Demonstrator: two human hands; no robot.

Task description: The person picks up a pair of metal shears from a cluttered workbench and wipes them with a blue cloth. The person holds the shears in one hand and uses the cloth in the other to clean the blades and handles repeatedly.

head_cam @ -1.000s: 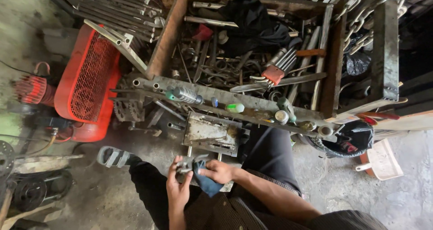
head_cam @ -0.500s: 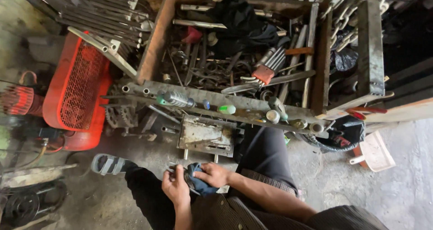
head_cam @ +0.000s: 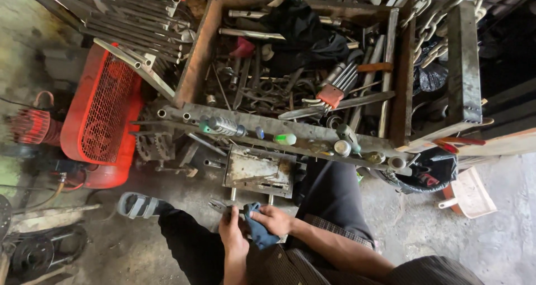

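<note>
A: Rag [head_cam: 260, 233], blue, is bunched between your hands, low in the view over your lap, just below the metal plate [head_cam: 259, 171].

B: And the grips?

A: Your right hand [head_cam: 272, 219] is curled shut on the rag. Your left hand [head_cam: 231, 230] is closed around a small metal part [head_cam: 219, 206] whose end pokes out above your fingers, touching the rag.

B: Around you?

A: A tool crate [head_cam: 195, 61] sits beyond the plate, its near rail carrying a green tube [head_cam: 285, 139]. A red guard [head_cam: 100, 117] stands to your left. Your sandal [head_cam: 137, 205] rests on the concrete floor [head_cam: 474, 246].
</note>
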